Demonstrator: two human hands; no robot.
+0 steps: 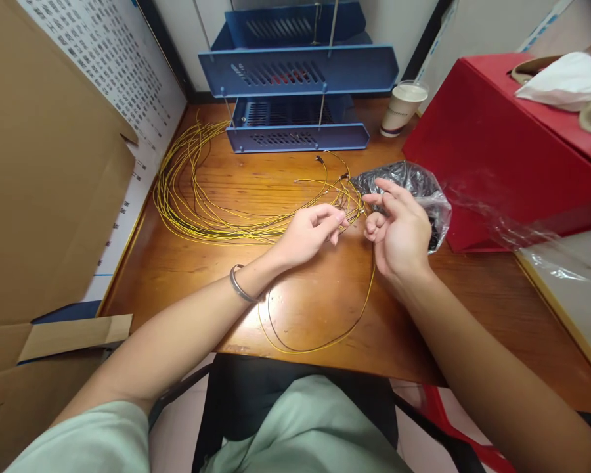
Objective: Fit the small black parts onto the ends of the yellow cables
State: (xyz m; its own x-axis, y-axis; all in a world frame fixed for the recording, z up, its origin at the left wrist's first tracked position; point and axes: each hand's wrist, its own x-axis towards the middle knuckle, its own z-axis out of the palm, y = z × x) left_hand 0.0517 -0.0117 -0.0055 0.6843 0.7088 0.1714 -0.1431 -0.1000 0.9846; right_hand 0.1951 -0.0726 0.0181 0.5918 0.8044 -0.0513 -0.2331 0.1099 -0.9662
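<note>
Above the middle of the table, my left hand (315, 228) is closed in a pinch at the ends of thin yellow and black wires (345, 197); a wire seems to be between its fingertips. Just to its right, my right hand (398, 226) has some fingers stretched apart and others curled. A loose wire loop (315, 349) hangs toward the front edge, running from beneath my left wrist up to my right fingers. Behind my right hand lies a clear plastic bag (436, 194) with dark contents. Small dark connectors (320, 159) tip some wires.
A large wire coil (177, 217) spreads over the table's left side. At the back stand a blue tiered tray (298, 138) and a paper cup (404, 108). A red box (477, 151) is at right, cardboard (49, 164) at left.
</note>
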